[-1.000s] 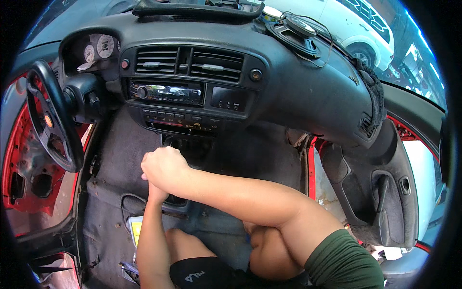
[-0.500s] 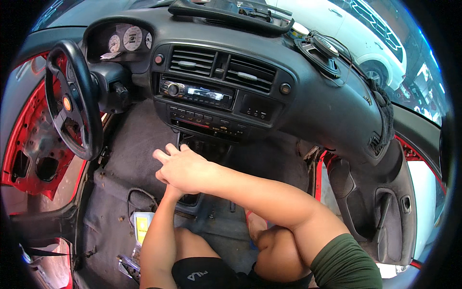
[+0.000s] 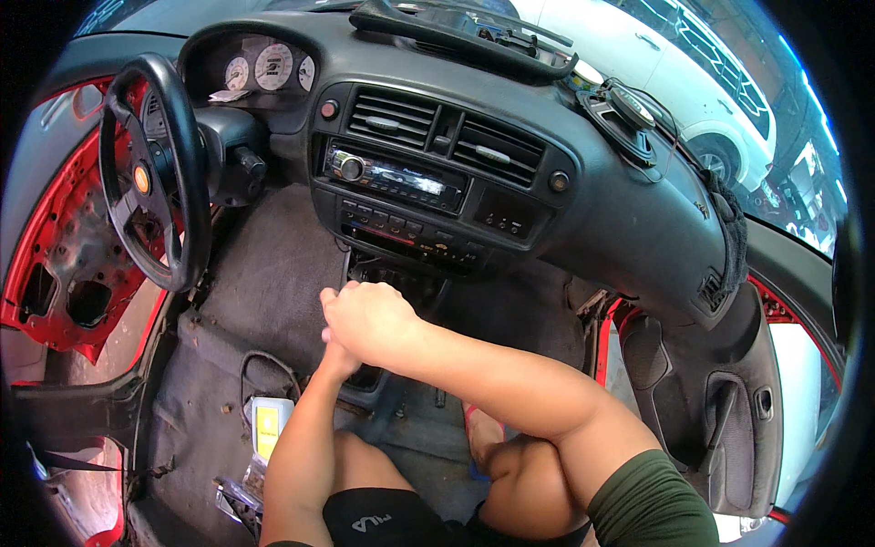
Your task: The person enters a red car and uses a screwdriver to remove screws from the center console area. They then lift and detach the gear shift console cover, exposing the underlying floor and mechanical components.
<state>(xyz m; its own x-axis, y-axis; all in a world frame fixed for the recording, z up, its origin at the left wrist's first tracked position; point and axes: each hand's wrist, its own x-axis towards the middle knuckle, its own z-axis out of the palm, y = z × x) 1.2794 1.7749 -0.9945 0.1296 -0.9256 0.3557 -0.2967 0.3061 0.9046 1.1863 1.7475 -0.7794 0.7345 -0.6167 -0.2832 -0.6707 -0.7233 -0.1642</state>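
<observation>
In front of the centre console, my right hand (image 3: 369,321) lies across the top of my left hand (image 3: 339,357). The right fingers are curled and pressed together, and what they close round is hidden. Most of my left hand is covered by the right, so its fingers cannot be made out. Just beyond both hands is a dark opening (image 3: 401,278) at the base of the console. A black floor piece (image 3: 363,381) shows below them.
A black steering wheel (image 3: 191,182) stands at the left. The dashboard (image 3: 602,210) carries a car stereo (image 3: 396,178) and a loose speaker (image 3: 624,123). A box with a yellow label (image 3: 266,428) lies on the carpet by my left forearm. At the right is a door panel (image 3: 720,410).
My right fingers were spread and pointing forward; now they are curled in over the left hand. The dashboard sits slightly farther right in the view.
</observation>
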